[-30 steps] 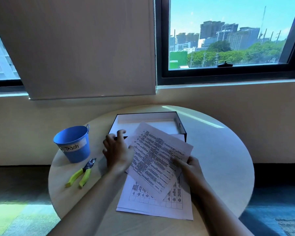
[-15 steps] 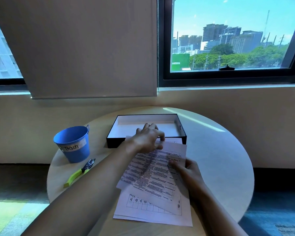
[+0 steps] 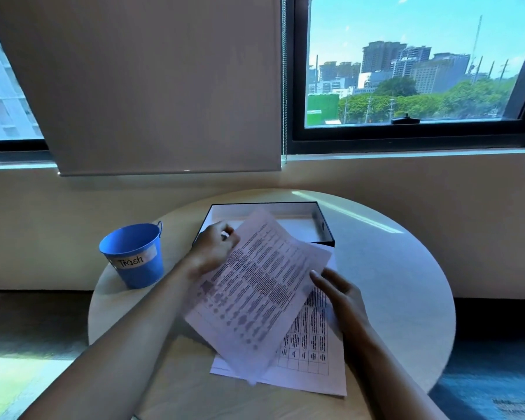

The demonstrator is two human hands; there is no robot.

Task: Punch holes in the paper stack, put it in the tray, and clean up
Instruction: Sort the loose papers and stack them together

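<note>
Paper stack (image 3: pixel 312 359): on desk (image 3: pixel 391 268), just before the empty tray (image 3: pixel 326 228); top sheet (image 3: pixel 255 292) lifted askew, pinched by left hand (image 3: pixel 215 247); right hand (image 3: pixel 341 294) flat-fingered at its edge. Punching, traying and cleanup apparently all outstanding

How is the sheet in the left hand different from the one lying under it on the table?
The lifted sheet is raised off the table and turned askew, pinched at its far edge by the left hand; the lower sheet lies flat. The lifted sheet shows dense lines of text; the lower sheet shows a ruled grid where it is uncovered. Both are white printed pages.
</note>
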